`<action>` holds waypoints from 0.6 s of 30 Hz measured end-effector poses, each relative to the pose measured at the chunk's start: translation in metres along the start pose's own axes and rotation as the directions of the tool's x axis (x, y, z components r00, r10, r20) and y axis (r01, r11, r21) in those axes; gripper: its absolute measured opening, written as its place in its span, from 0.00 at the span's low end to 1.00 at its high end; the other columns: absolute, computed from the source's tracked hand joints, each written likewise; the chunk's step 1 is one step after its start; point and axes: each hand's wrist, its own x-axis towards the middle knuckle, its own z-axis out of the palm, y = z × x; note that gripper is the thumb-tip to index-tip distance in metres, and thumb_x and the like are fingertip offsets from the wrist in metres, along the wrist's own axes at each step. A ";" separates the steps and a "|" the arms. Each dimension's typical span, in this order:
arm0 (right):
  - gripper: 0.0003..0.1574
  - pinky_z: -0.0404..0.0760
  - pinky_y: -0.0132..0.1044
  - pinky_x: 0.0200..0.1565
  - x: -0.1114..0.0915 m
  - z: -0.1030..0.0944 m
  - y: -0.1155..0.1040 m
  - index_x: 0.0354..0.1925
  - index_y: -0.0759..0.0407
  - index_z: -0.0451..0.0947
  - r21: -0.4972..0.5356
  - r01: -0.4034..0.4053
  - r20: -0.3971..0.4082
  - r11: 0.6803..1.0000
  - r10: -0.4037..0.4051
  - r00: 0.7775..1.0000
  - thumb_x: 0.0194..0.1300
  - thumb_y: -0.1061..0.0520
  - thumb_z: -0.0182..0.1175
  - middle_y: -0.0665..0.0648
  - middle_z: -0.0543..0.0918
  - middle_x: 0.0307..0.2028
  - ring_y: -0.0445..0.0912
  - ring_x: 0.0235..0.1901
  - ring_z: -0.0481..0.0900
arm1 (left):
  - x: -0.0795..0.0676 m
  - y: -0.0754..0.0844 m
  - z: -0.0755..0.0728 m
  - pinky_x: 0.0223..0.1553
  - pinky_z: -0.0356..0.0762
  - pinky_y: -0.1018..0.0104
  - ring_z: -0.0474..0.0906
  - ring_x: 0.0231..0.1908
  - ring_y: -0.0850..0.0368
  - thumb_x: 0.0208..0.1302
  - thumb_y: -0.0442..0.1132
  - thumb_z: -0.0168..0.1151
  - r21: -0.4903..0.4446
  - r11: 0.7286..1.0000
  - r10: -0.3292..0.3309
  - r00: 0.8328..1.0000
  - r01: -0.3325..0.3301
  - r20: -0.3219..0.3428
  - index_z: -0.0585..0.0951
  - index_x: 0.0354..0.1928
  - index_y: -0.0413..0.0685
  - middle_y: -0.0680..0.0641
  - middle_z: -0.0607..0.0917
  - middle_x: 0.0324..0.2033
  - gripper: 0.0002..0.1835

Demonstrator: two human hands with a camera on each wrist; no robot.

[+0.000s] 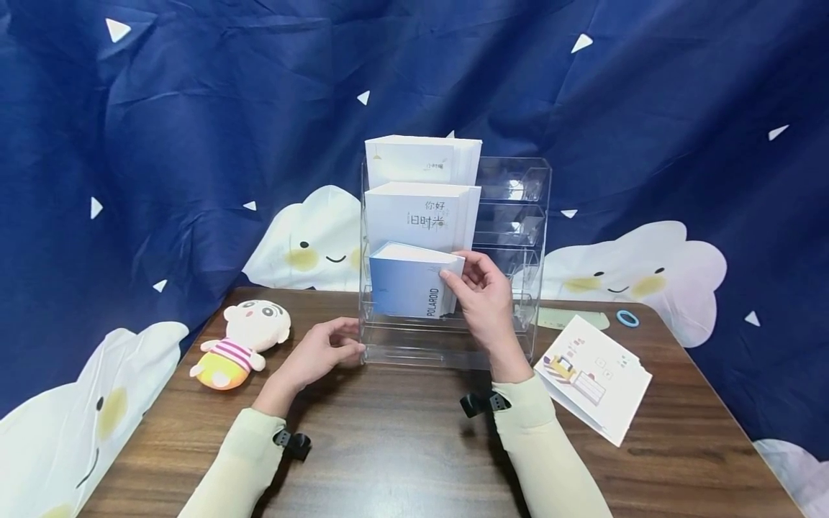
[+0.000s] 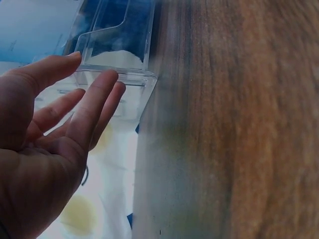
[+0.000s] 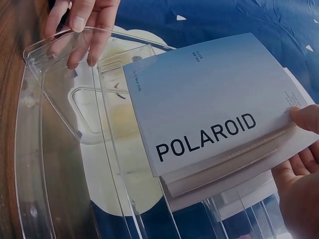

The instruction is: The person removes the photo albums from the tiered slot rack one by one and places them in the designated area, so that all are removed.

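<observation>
A blue-and-white book (image 1: 404,284) lettered POLAROID stands in a lower tier of a clear plastic tiered rack (image 1: 421,354). My right hand (image 1: 487,298) pinches its right edge, thumb on the front cover and fingers behind. The right wrist view shows the book (image 3: 204,99) tilted, its page block facing the camera. My left hand (image 1: 327,349) touches the rack's lower left side with its fingers fairly straight. In the left wrist view the fingertips of that hand (image 2: 55,134) meet the clear edge. White books (image 1: 414,216) with Chinese lettering stand in the tiers above.
A plush doll (image 1: 233,349) lies left of the rack on the brown wooden table (image 1: 382,446). To the right are a white illustrated book (image 1: 596,378), a pale green flat piece (image 1: 563,319) and a blue ring (image 1: 627,318). A blue cloud-patterned curtain (image 1: 259,93) hangs behind.
</observation>
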 end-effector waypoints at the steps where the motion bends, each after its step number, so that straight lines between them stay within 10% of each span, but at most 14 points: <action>1: 0.22 0.88 0.26 0.56 0.000 0.000 0.000 0.60 0.69 0.84 0.005 0.004 0.001 1.000 -0.004 1.000 0.70 0.70 0.74 0.52 0.88 0.46 0.38 0.47 0.87 | 0.000 0.000 0.000 0.58 0.87 0.59 0.92 0.57 0.47 0.75 0.39 0.74 0.001 1.000 0.000 1.000 0.000 -0.001 0.80 0.74 0.39 0.37 0.91 0.62 0.30; 18: 0.24 0.89 0.27 0.55 -0.006 -0.006 -0.022 0.61 0.77 0.80 0.076 0.076 -0.038 0.994 -0.073 0.997 0.68 0.76 0.71 0.43 0.88 0.43 0.37 0.46 0.88 | -0.002 0.002 0.002 0.60 0.90 0.52 0.92 0.58 0.45 0.76 0.39 0.74 0.018 1.000 -0.009 1.000 0.009 -0.002 0.78 0.75 0.36 0.35 0.89 0.64 0.31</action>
